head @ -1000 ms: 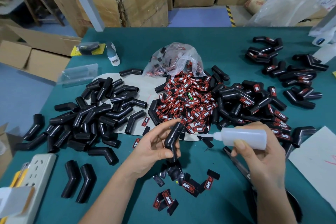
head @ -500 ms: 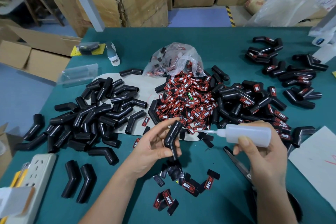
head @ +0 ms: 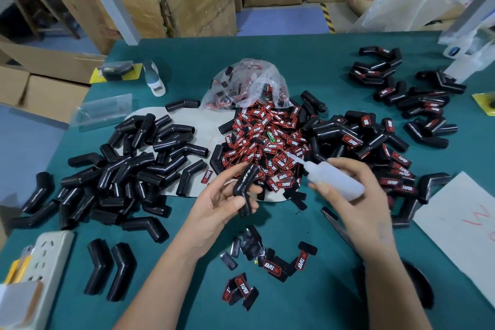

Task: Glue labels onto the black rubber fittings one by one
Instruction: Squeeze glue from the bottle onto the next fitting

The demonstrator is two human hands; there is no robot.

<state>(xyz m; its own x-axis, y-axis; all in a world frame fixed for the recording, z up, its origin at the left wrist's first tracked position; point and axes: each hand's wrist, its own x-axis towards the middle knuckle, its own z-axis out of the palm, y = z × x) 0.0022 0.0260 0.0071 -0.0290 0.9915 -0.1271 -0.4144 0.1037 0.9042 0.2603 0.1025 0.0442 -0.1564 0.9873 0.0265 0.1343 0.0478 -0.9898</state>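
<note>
Black rubber fitting (head: pixel 245 190), one of the elbow-shaped ones, is up off the green table (head: pixel 187 61) near the middle, pinched between the thumb and fingers of the left hand (head: pixel 222 205), with its upper leg tilted toward the far right. Container-wise: a clear plastic bag (head: pixel 247 83) sits just behind the centre with red-and-black labels still inside it, and its mouth spills out into a big pile of labels (head: pixel 267 142) on the table. The glue bottle (head: pixel 333 178), a translucent squeeze type, has its thin nozzle aimed far-left over that label pile; can't really tell how full it is. The right hand (head: pixel 356 195) is wrapped around the bottle body, fingers curled over the top, forearm coming in from the near right. Left of the labels there's a heap of bare fittings (head: pixel 120 169), and on the right a heap of labelled fittings (head: pixel 375 142) with the red tags showing. A few loose labels (head: pixel 270 265) lie near the forearms. Open cardboard boxes (head: pixel 174 0) stand past the far edge, contents not visible. A white power strip (head: pixel 45 262) sits at the near left.
</note>
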